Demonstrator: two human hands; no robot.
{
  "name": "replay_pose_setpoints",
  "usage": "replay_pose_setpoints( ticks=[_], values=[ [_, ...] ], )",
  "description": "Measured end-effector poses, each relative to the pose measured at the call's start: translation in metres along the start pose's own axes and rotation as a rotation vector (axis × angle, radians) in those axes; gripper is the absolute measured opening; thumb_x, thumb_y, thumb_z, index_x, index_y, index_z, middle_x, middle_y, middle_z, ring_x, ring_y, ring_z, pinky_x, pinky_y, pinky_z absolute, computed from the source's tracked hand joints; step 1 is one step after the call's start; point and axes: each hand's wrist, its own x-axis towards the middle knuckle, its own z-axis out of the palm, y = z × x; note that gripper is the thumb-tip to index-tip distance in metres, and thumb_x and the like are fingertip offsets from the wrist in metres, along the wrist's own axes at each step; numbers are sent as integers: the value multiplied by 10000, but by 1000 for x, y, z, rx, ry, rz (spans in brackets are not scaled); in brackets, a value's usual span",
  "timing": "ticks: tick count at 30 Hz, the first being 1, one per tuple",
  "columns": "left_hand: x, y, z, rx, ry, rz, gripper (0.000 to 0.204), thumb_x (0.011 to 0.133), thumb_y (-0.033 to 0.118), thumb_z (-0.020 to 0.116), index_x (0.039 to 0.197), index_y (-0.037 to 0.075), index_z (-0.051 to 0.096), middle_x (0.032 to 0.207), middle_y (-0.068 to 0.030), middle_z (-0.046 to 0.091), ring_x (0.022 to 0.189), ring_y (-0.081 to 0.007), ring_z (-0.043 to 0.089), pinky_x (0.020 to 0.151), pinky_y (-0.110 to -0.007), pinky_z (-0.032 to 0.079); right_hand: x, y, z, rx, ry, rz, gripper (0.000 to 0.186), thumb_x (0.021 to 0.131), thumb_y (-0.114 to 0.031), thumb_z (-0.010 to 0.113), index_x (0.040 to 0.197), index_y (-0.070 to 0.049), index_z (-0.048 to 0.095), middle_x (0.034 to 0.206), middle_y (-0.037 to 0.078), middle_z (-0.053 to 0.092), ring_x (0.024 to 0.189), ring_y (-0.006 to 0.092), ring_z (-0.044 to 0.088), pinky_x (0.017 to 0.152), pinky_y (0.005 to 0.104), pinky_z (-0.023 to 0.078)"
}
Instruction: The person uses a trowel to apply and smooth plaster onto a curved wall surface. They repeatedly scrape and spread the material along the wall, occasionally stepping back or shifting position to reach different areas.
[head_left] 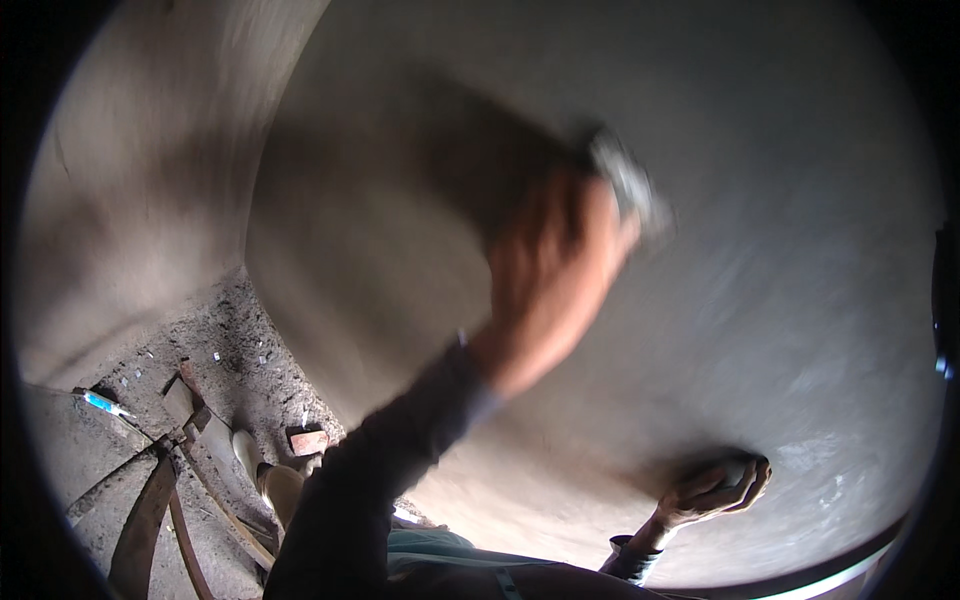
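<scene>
One brick (309, 442) lies near planks (145, 520); left grip (555, 255) clasps blurred object (628, 180), right grip (712, 492) unclear.

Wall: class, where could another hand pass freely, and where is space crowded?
The wall is bare between the left hand and right hand. The floor at lower left is crowded with wood pieces and a brick.

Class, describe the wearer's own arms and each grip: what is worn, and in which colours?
The left sleeve and right sleeve are long and dark, ending near the wrists. The left grip and right grip are bare hands, ungloved; blur hides the left one's finer details.
</scene>
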Motion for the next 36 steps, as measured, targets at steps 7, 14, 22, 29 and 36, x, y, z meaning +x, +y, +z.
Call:
replay_pose_setpoints(
  ticks=[7, 14, 22, 29, 36],
  values=[
    [24, -54, -1, -94, 92, -292, 387, 951, 311, 716, 1059, -8, 526, 866, -226, 644, 801, -400, 669, 682, -485, 543, 0, 5, 6, 49, 16, -78, 433, 1086, -260, 434, 1399, 34, 492, 1438, 235, 460, 1367, 414, 437, 1125, 581, 366],
    [-103, -18, 15, -183, 64, 32, 437, 833, 314, 833, 1015, 21, 564, 839, -164, 616, 701, -338, 615, 689, -441, 541, 27, -22, 17, 156, 12, -110, 396, 1089, -245, 463, 1389, 11, 498, 1430, 251, 470, 1328, 432, 469, 1079, 579, 410],
    [-98, -249, -31, 97, 123, -669, 441, 1053, 363, 548, 1151, -67, 540, 1000, -307, 645, 910, -505, 634, 748, -506, 510, 48, -51, 23, 110, -52, -369, 368, 1094, -246, 455, 1380, -17, 497, 1412, 248, 492, 1321, 444, 485, 1055, 578, 440],
    [-221, -135, -12, -49, -39, -425, 584, 918, 386, 745, 1283, -27, 551, 1106, -252, 649, 1017, -427, 658, 872, -488, 526, 50, -54, 32, 170, -142, -360, 323, 1088, -211, 458, 1322, -2, 532, 1366, 246, 525, 1266, 450, 527, 1027, 587, 461],
    [-73, -274, -27, 151, 103, -682, 422, 1051, 378, 541, 1111, -39, 559, 963, -307, 646, 926, -455, 667, 777, -509, 518, 58, -60, 37, 187, -63, -385, 315, 1067, -310, 446, 1115, -21, 563, 1114, 200, 573, 1042, 401, 550, 880, 559, 447]
  ],
)
